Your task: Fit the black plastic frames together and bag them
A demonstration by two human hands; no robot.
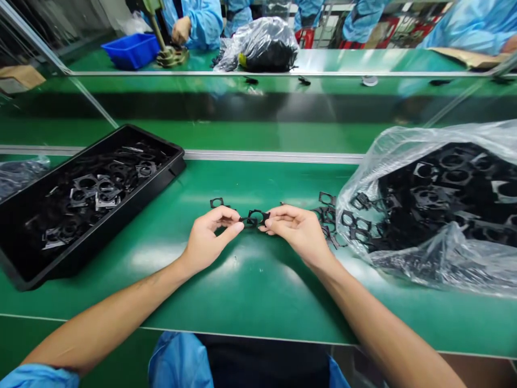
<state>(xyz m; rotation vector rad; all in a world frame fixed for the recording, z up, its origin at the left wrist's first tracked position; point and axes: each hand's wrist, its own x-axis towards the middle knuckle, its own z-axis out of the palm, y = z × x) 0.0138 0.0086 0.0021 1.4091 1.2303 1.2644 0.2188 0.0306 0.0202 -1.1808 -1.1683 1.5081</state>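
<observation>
Black part (263, 218), green table (250, 296), perhaps red stools (306, 39)

Your left hand (209, 237) and right hand (301, 233) are basically facing each other, fingertips (237, 224) pinched, both bare forearms (121, 310) angled inward.

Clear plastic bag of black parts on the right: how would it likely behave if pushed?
The clear plastic bag would probably crumple and shift unevenly, since its film is wrinkled and slack. The black parts with round holes inside might spill, as the mouth gapes and loose black pieces lie beside it.
</observation>
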